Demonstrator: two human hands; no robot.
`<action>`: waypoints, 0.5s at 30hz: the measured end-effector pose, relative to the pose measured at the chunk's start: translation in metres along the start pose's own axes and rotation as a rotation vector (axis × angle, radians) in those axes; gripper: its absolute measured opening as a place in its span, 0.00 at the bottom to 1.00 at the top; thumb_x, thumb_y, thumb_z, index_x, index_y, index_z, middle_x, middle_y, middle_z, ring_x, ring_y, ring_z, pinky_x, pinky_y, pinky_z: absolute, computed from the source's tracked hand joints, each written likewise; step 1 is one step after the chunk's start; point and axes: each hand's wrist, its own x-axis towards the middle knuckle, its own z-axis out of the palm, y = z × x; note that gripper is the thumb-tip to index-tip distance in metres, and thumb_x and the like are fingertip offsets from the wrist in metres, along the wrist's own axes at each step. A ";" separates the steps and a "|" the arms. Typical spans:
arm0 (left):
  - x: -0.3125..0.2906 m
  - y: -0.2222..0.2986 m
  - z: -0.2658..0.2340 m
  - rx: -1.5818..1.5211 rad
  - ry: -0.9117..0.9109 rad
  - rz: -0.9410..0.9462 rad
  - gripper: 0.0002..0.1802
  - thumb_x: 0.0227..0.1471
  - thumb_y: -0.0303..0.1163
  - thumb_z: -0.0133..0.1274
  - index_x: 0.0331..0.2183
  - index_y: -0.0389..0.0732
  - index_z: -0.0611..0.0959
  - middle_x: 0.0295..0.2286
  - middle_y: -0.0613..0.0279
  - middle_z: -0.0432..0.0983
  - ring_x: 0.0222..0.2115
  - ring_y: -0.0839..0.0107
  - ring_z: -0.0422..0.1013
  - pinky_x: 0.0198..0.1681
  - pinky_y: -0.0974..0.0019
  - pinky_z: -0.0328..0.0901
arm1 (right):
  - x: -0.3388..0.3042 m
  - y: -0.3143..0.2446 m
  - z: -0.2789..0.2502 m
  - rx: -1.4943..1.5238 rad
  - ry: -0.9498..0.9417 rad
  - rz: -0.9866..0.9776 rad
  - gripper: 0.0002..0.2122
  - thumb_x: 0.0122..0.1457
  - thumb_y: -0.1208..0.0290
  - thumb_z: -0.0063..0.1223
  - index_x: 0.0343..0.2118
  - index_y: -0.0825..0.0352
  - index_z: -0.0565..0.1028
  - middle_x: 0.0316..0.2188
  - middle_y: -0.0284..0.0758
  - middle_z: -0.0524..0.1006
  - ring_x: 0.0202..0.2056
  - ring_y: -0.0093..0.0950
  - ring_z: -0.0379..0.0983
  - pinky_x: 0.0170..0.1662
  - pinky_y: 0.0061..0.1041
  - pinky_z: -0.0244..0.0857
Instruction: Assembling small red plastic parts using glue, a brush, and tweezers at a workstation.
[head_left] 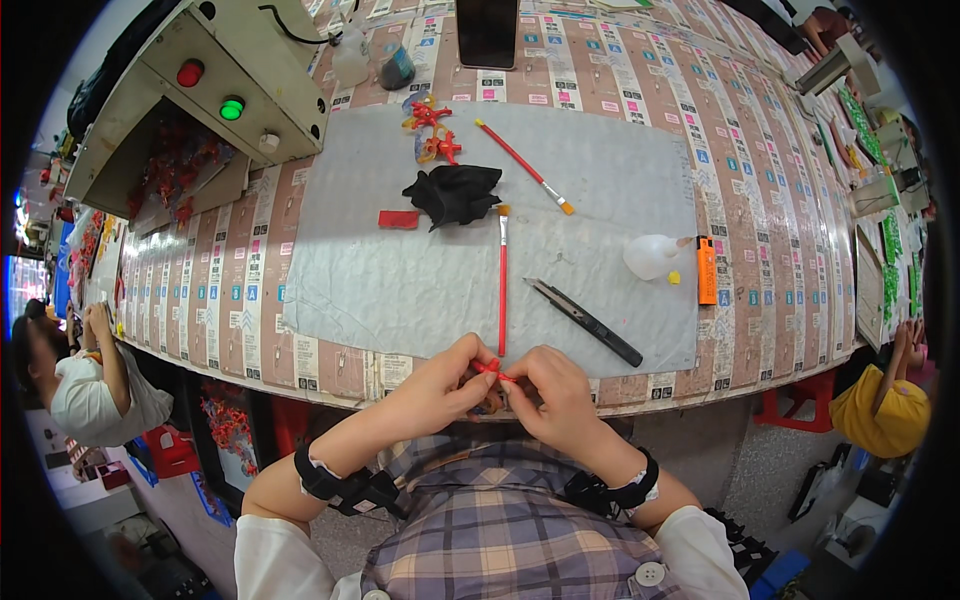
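Observation:
Near the table's front edge, my left hand (452, 384) pinches a small red plastic figure (488, 367), partly hidden by the fingers. My right hand (556, 392) grips the same piece from the other side, fingertips closed. Just beyond my hands lies a red-handled brush (502, 290), pointing away from me. A black utility knife (588, 324) rests slantwise to its right. Farther off are a crumpled black cloth (452, 195), a flat red block (398, 219) and a second red brush (522, 165). Two red-and-yellow figures (440, 148) with clear bluish parts lie behind the cloth.
A grey sheet (610, 160) covers the table's middle. At right are a white squeeze bottle (650, 257) and an orange lighter (706, 270). A metal box (250, 80) with red pieces inside stands at back left, near a dark jar (396, 68). People sit at both sides.

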 end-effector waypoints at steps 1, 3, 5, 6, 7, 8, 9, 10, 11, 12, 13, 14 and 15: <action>0.000 0.000 0.000 0.000 0.001 -0.001 0.10 0.55 0.30 0.42 0.37 0.36 0.65 0.29 0.59 0.72 0.31 0.76 0.70 0.28 0.73 0.68 | 0.000 0.000 0.000 0.002 0.001 0.002 0.05 0.45 0.80 0.54 0.23 0.69 0.69 0.19 0.35 0.67 0.19 0.30 0.65 0.22 0.26 0.58; 0.000 0.001 0.000 -0.002 0.003 -0.003 0.10 0.55 0.30 0.42 0.37 0.36 0.65 0.29 0.59 0.72 0.30 0.77 0.70 0.28 0.73 0.68 | 0.000 0.000 0.000 0.001 0.001 0.001 0.05 0.45 0.80 0.54 0.23 0.69 0.69 0.19 0.35 0.67 0.19 0.30 0.65 0.22 0.26 0.57; 0.000 0.000 0.001 -0.006 0.010 -0.002 0.10 0.55 0.31 0.43 0.37 0.36 0.65 0.29 0.59 0.72 0.30 0.77 0.70 0.28 0.74 0.68 | 0.001 -0.001 0.000 -0.003 0.001 -0.004 0.05 0.45 0.80 0.54 0.23 0.69 0.69 0.19 0.35 0.67 0.20 0.30 0.65 0.22 0.26 0.57; 0.000 -0.001 0.001 -0.008 0.012 -0.001 0.10 0.55 0.31 0.43 0.37 0.36 0.65 0.29 0.59 0.72 0.30 0.77 0.70 0.28 0.74 0.68 | 0.001 -0.001 0.000 -0.003 0.002 -0.006 0.05 0.45 0.80 0.54 0.23 0.69 0.69 0.19 0.35 0.67 0.20 0.30 0.65 0.22 0.26 0.57; 0.000 0.000 0.001 -0.005 0.013 -0.005 0.10 0.55 0.31 0.43 0.37 0.36 0.65 0.29 0.59 0.72 0.30 0.77 0.70 0.27 0.74 0.68 | 0.001 -0.001 0.000 -0.003 0.003 -0.009 0.05 0.45 0.80 0.54 0.23 0.69 0.69 0.19 0.35 0.67 0.19 0.30 0.64 0.22 0.26 0.57; 0.000 0.000 0.001 -0.001 0.013 -0.009 0.10 0.55 0.31 0.43 0.37 0.36 0.65 0.29 0.59 0.72 0.30 0.77 0.70 0.27 0.74 0.68 | 0.001 -0.001 -0.001 -0.002 0.004 -0.011 0.05 0.45 0.80 0.54 0.23 0.69 0.69 0.19 0.35 0.67 0.19 0.30 0.64 0.22 0.26 0.57; 0.000 0.001 0.001 0.002 0.013 -0.013 0.10 0.55 0.31 0.43 0.37 0.36 0.65 0.29 0.59 0.72 0.30 0.77 0.70 0.27 0.74 0.68 | 0.001 -0.001 -0.001 -0.001 -0.010 0.005 0.05 0.46 0.79 0.54 0.23 0.68 0.68 0.19 0.36 0.67 0.21 0.32 0.65 0.24 0.27 0.58; 0.000 0.001 0.001 0.004 0.014 -0.012 0.10 0.55 0.31 0.43 0.37 0.36 0.65 0.29 0.59 0.72 0.30 0.77 0.70 0.27 0.74 0.68 | 0.000 -0.002 -0.002 0.000 -0.025 0.021 0.05 0.47 0.78 0.53 0.24 0.68 0.68 0.20 0.36 0.67 0.22 0.34 0.65 0.25 0.29 0.58; 0.000 0.002 0.001 0.007 0.014 -0.010 0.10 0.55 0.31 0.43 0.37 0.36 0.65 0.29 0.59 0.72 0.30 0.77 0.70 0.27 0.74 0.68 | 0.000 -0.002 -0.002 0.001 -0.040 0.037 0.05 0.47 0.78 0.53 0.24 0.67 0.67 0.20 0.37 0.67 0.24 0.36 0.66 0.27 0.31 0.59; 0.000 0.002 0.001 0.009 0.014 -0.010 0.09 0.55 0.31 0.42 0.37 0.36 0.65 0.29 0.59 0.72 0.30 0.77 0.70 0.27 0.74 0.68 | 0.000 -0.002 -0.002 0.000 -0.040 0.039 0.05 0.48 0.78 0.53 0.24 0.67 0.67 0.20 0.37 0.67 0.24 0.36 0.66 0.27 0.31 0.59; 0.000 0.003 0.001 0.001 0.012 -0.013 0.09 0.55 0.31 0.42 0.37 0.36 0.65 0.29 0.59 0.72 0.30 0.77 0.70 0.27 0.74 0.68 | -0.001 -0.002 -0.002 -0.001 -0.041 0.042 0.05 0.48 0.78 0.53 0.24 0.67 0.67 0.20 0.37 0.67 0.24 0.36 0.66 0.27 0.31 0.59; 0.000 0.003 0.001 -0.006 0.011 -0.015 0.09 0.55 0.31 0.42 0.37 0.36 0.65 0.29 0.59 0.72 0.30 0.77 0.70 0.27 0.74 0.68 | -0.001 -0.002 -0.002 -0.002 -0.041 0.044 0.05 0.48 0.78 0.53 0.24 0.67 0.67 0.20 0.37 0.67 0.24 0.36 0.65 0.27 0.31 0.59; -0.001 0.003 0.001 -0.014 0.009 -0.018 0.09 0.55 0.31 0.42 0.37 0.36 0.65 0.29 0.59 0.72 0.30 0.77 0.70 0.27 0.74 0.68 | -0.001 -0.002 -0.002 -0.003 -0.041 0.043 0.05 0.48 0.78 0.52 0.24 0.67 0.67 0.20 0.37 0.67 0.24 0.36 0.65 0.27 0.31 0.59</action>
